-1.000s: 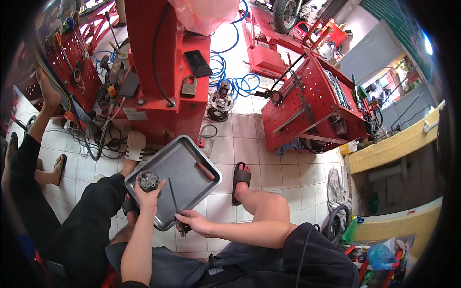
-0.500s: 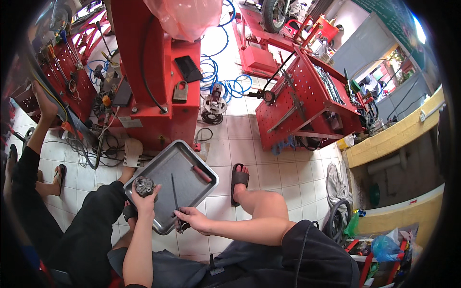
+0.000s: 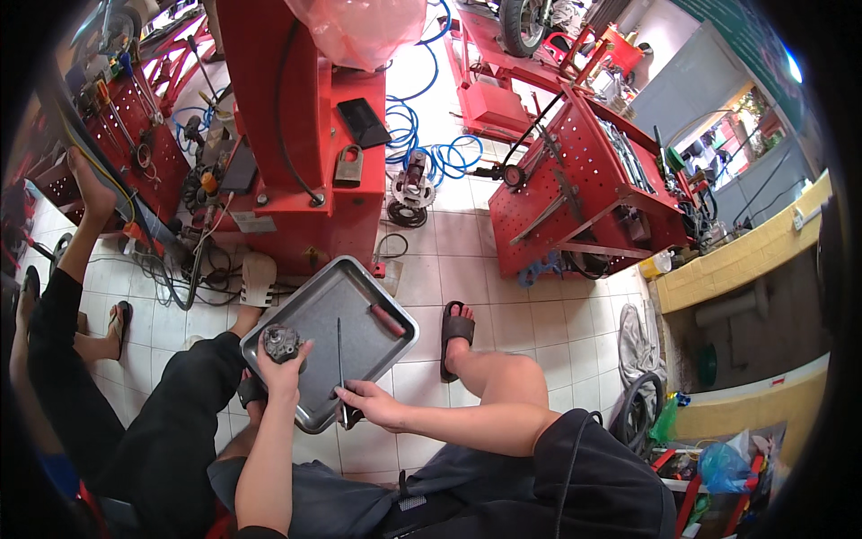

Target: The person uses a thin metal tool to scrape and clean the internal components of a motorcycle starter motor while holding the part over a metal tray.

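My left hand (image 3: 280,375) is closed around a round, grey metal machine part (image 3: 282,341) with holes and bosses on its face, held over the left side of a metal tray (image 3: 316,310). My right hand (image 3: 375,404), at the tray's near edge, grips the lower end of a long, thin, dark rod-shaped tool (image 3: 340,359). The shaft points away from me across the tray, apart from the metal part. My fingers partly hide the tool's handle end. A dark red cylindrical piece (image 3: 388,321) lies inside the tray near its right corner.
Beyond the tray rises a red machine stand (image 3: 310,229) bearing a padlock (image 3: 348,167) and a phone (image 3: 364,122). A red tool cart (image 3: 575,193) stands right, with a blue hose (image 3: 409,135) on the floor. Another person's dark-trousered leg (image 3: 184,395) is close on the left.
The whole view has shifted slightly to the right. Both hands keep their holds, and the thin tool now stands a little straighter across the tray.
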Action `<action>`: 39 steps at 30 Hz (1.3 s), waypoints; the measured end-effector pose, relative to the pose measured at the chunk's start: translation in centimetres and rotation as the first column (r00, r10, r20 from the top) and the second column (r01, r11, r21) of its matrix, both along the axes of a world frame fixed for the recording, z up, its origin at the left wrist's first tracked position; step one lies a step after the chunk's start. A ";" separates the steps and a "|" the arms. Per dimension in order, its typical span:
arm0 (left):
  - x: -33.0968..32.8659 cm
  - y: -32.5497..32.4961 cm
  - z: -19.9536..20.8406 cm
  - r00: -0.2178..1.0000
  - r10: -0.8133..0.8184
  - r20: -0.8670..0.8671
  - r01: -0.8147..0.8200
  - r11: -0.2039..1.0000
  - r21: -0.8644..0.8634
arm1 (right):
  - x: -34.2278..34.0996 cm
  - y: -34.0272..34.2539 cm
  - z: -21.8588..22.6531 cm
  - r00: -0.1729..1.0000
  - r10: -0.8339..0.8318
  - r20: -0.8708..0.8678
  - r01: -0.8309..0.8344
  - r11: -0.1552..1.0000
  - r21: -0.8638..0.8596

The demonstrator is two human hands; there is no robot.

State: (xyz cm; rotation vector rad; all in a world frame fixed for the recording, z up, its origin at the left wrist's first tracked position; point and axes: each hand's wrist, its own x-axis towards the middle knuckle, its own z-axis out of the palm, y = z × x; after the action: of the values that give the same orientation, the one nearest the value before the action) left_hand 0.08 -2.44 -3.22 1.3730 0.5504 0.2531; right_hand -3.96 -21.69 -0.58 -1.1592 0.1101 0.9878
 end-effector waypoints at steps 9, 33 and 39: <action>0.0 0.6 -0.9 1.000 -0.026 0.005 0.026 1.000 -0.002 | 0.5 0.2 0.7 0.994 0.098 -0.050 -0.097 0.995 0.024; -0.1 0.3 -0.8 0.999 -0.034 0.031 0.034 0.999 -0.019 | 0.5 0.1 -0.1 0.988 0.021 -0.151 -0.016 0.999 0.030; 0.1 0.1 0.0 0.999 -0.005 0.031 0.006 1.000 -0.028 | -0.5 0.3 -0.4 0.987 0.149 0.055 -0.154 0.983 0.104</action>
State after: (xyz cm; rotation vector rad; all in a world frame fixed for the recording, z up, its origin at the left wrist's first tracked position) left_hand 0.18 -2.35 -3.22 1.3408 0.5225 0.2612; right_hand -4.47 -21.39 -1.02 -1.1026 -0.0702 1.0866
